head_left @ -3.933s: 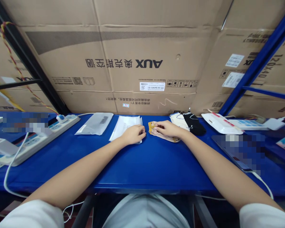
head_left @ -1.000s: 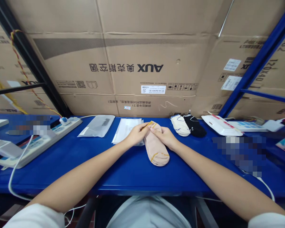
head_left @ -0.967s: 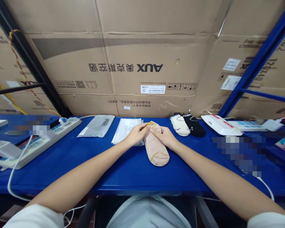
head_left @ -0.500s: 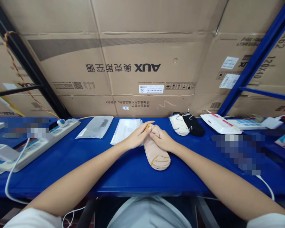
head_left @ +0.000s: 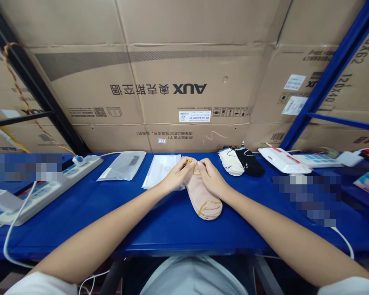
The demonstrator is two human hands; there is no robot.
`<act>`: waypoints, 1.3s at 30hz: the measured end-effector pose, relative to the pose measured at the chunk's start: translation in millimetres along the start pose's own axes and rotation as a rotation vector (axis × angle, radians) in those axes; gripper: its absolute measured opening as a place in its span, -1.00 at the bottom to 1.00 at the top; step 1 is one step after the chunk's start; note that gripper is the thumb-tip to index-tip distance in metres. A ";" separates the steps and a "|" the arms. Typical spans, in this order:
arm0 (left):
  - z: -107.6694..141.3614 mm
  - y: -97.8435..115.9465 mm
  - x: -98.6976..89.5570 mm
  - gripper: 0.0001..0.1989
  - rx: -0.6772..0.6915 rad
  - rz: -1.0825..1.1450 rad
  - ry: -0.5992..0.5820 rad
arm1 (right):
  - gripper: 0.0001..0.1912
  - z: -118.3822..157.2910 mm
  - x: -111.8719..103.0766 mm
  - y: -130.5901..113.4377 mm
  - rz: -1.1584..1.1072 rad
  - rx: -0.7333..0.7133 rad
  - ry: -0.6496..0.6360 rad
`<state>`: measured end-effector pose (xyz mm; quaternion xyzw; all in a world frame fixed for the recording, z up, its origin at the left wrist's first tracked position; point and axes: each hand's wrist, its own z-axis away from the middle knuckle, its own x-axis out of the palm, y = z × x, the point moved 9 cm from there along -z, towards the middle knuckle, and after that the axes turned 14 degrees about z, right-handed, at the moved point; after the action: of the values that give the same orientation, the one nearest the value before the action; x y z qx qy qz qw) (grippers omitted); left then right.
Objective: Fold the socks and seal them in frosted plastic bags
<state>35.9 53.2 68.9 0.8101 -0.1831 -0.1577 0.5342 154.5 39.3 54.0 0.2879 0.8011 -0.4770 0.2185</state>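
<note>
Between both my hands is a pair of beige-pink socks (head_left: 203, 196) with mustard lines, the toe end pointing toward me over the blue table. My left hand (head_left: 178, 175) pinches the cuff end from the left, thumb on top. On the other side my right hand (head_left: 211, 178) grips the same cuff end, its thumb near the left one. The undersides of the socks and most of the curled fingers are hidden. Beyond my right hand lie cream socks (head_left: 230, 162) and black socks (head_left: 249, 162), side by side.
A stack of clear plastic bags (head_left: 160, 166) lies just behind my left hand, with a frosted pouch (head_left: 123, 166) further left. Power strips (head_left: 49, 190) with cables run along the left. A white tray (head_left: 283, 160) holding a red-and-white stick sits at the right. Cardboard (head_left: 160, 65) walls the back.
My hands have drawn slightly apart at the cuff, showing more of its mustard lines. Both still hold the beige-pink socks, whose toe end has shifted slightly right.
</note>
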 end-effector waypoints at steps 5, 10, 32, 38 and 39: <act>2.7 -3.1 1.9 -0.70 -0.087 0.058 -0.016 | -0.53 -2.3 25.4 13.7 -0.336 0.156 -0.256; 1.0 -8.5 -0.9 -0.68 -0.110 0.035 -0.005 | -0.45 -2.2 26.4 12.7 -0.346 0.135 -0.289; 1.1 -10.0 -6.9 -0.65 -0.183 0.014 -0.021 | -0.48 19.8 49.9 14.7 -0.658 0.359 -0.554; -6.1 -19.3 -29.7 -0.49 -0.240 -0.106 0.062 | -0.56 20.5 50.4 19.2 -0.790 0.439 -0.483; -6.4 -21.9 -38.0 -0.43 -0.248 -0.169 0.094 | -0.58 19.0 50.0 21.5 -0.815 0.451 -0.451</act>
<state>8.1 83.9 53.4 0.7570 -0.0681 -0.1853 0.6229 133.4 43.3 0.5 -0.1175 0.6584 -0.7345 0.1150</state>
